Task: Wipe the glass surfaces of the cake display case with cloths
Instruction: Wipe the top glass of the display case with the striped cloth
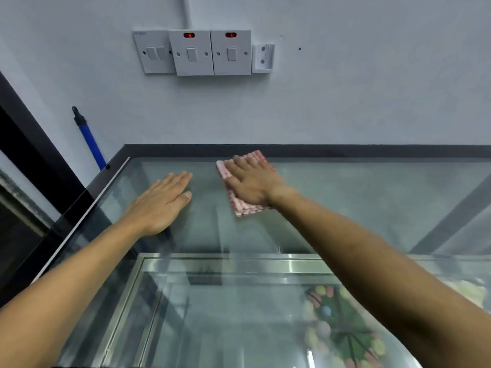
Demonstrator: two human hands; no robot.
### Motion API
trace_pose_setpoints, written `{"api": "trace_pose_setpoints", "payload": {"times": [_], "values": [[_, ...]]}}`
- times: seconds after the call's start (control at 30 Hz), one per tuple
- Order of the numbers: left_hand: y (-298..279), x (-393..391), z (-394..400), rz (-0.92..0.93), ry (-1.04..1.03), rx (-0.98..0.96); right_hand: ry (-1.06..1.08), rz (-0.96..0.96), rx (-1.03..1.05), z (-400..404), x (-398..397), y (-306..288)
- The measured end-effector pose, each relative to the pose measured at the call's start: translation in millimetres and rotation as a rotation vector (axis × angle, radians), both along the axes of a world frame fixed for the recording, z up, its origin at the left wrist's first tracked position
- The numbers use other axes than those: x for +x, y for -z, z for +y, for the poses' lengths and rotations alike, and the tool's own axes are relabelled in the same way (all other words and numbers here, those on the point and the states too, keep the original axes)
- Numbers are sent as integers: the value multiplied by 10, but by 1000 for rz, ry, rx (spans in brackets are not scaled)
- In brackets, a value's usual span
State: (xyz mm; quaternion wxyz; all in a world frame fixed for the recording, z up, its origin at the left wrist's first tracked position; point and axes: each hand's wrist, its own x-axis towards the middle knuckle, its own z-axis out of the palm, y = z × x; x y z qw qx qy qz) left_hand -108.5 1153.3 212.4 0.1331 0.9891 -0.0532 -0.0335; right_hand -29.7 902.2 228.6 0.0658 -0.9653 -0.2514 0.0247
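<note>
The glass top of the display case (345, 197) fills the lower half of the view. A folded pink and white cloth (245, 209) lies flat on it near the back edge. My right hand (252, 181) presses down on the cloth with straight fingers spread over it. My left hand (162, 200) rests flat on the bare glass to the left of the cloth, fingers straight and together. Through the glass I see a decorated cake (342, 328) on a lower shelf at the right.
A white wall with three switch plates (196, 51) rises right behind the case. A blue handle with a black tip (89, 139) leans in the corner at the left. A dark frame (292, 150) borders the back of the glass top.
</note>
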Motion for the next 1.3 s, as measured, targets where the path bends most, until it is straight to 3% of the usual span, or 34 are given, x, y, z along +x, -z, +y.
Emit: {"api": "trace_pose_setpoints", "payload": {"times": [0.1,0.2,0.33,0.4,0.47,0.63,0.7,0.8,0.87,0.97,1.1,1.17,1.3], "values": [[13,-11,15,-10,-8,-1,-280,-7,10,104,-653,75],[12,-21,31,6,8,-19,-263,-18,61,-638,-655,63],[-4,-10,-12,-3,0,20,176,-20,-42,-1510,189,-7],[-5,-6,-33,-2,-4,27,469,-9,-1,-1458,542,20],[1,-4,-34,-3,-4,21,584,-40,2,-964,707,0],[-5,-10,-16,-7,-13,-10,88,27,26,762,286,1],[-2,-13,-18,-2,-18,-14,-23,104,56,822,40,-1],[-13,-17,-10,1,-11,-1,-15,0,8,175,-55,52],[-19,-33,-11,-19,-12,5,100,-93,-67,-545,150,106],[-5,-29,-33,-25,-12,14,514,-46,14,-1467,390,111],[30,-1,-4,-15,3,17,788,-42,67,-1054,529,16],[42,19,29,-14,34,11,642,-47,42,-350,583,-28],[61,100,332,2,8,49,134,2,31,1019,304,50]]}}
